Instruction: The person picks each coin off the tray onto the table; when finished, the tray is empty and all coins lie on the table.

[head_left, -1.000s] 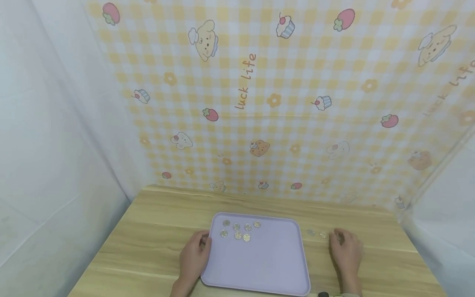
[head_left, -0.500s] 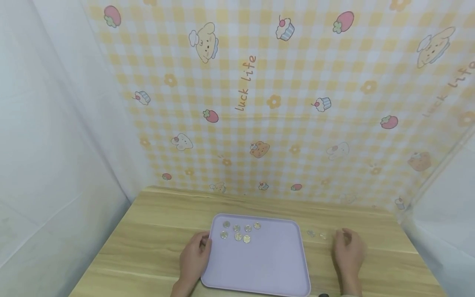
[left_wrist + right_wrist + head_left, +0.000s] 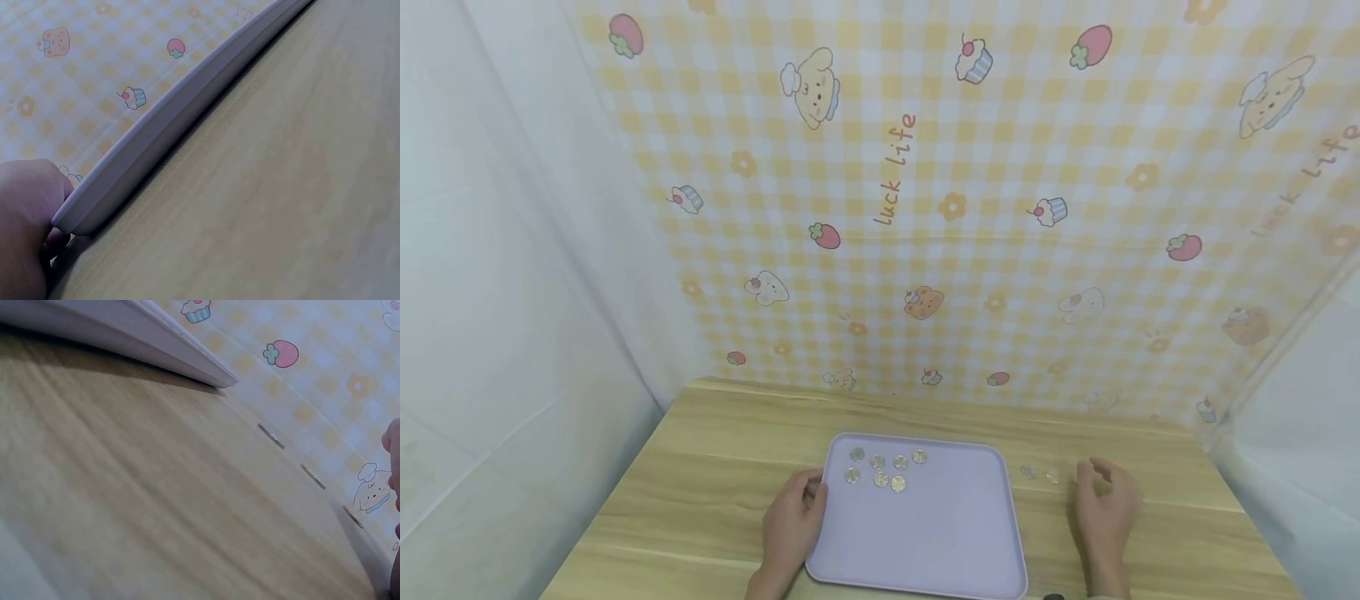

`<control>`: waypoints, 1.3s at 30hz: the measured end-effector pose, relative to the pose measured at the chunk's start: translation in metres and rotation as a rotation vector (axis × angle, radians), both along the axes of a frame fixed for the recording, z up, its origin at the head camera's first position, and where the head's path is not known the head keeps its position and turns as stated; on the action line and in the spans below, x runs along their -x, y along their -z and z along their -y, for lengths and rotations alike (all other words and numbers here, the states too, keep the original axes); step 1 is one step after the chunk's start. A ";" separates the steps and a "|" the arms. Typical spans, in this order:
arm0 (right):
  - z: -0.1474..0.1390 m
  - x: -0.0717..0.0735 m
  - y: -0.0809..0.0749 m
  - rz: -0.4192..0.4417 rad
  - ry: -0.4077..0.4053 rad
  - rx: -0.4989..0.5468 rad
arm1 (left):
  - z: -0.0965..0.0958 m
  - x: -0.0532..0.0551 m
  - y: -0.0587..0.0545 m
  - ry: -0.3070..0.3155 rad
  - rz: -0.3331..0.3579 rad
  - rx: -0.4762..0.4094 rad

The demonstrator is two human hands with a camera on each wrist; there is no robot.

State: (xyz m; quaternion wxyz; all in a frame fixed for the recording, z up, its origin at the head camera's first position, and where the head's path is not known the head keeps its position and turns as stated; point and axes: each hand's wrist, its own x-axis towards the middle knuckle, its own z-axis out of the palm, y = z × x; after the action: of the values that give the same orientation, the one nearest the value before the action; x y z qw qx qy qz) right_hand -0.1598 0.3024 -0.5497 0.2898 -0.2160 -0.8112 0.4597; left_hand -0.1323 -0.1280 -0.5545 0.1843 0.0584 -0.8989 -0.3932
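A light purple tray lies on the table, with several coins in two rows in its far left part. My left hand grips the tray's left edge. In the left wrist view, that hand is at the tray's near corner, with part of a finger below the rim. My right hand rests right of the tray, fingers loosely curled, with a gap between thumb and index finger. Two coins show on the table between it and the tray. The right wrist view has a third coin, nearest the fingers.
The wood-grain table backs onto a yellow checked cloth with cartoon prints. White sheets hang at both sides. A small dark object pokes in at the bottom edge, right of the tray.
My right hand has drawn slightly to the right, away from the two coins, and the gap between its thumb and index finger shows more. The left hand and the tray stay put.
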 end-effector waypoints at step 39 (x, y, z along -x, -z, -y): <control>0.037 0.006 0.006 -0.083 -0.219 -0.074 | 0.000 0.001 0.000 0.001 0.021 0.009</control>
State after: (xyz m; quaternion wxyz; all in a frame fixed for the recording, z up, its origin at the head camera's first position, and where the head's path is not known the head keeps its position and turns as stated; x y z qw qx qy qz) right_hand -0.1657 0.2653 -0.5553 0.2790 -0.0962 -0.8335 0.4670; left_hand -0.1329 -0.1279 -0.5548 0.1749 0.0615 -0.9026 -0.3884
